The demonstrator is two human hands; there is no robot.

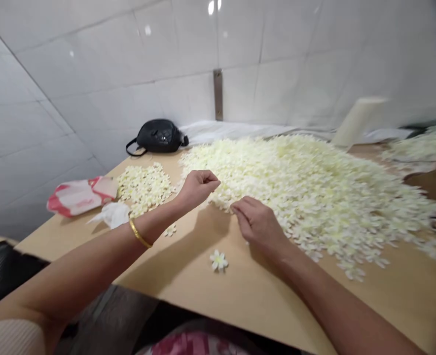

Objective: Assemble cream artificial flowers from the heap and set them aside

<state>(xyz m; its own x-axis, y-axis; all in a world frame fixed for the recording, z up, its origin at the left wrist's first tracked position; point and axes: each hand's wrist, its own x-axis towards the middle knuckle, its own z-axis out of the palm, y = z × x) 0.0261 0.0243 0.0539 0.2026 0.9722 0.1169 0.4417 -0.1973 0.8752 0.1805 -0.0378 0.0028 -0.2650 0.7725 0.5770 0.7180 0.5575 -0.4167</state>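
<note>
Two bare hands work above a wooden counter [188, 291] spread with artificial flowers. The left hand [199, 188] is raised at the near left edge of a large heap of flowers [325, 192]; its fingers [212, 185] are curled and drawn together at the tips, and whether they grip a flower cannot be told. The right hand [258, 224], lower and to the right, has thumb and forefinger brought close in a pinch beside the heap's near edge; its hold, too, cannot be made out. A gold bracelet [138, 234] encircles the left wrist. A single flower [218, 260] lies on the near side of the counter, apart from the heap. Left of the heap lies a smaller patch of flowers [147, 185], bordered by a red-and-white bag [81, 196] and a crumpled white plastic piece [115, 214]. A black bag [159, 136] rests at the far left, near the tiled wall [110, 74].
</note>
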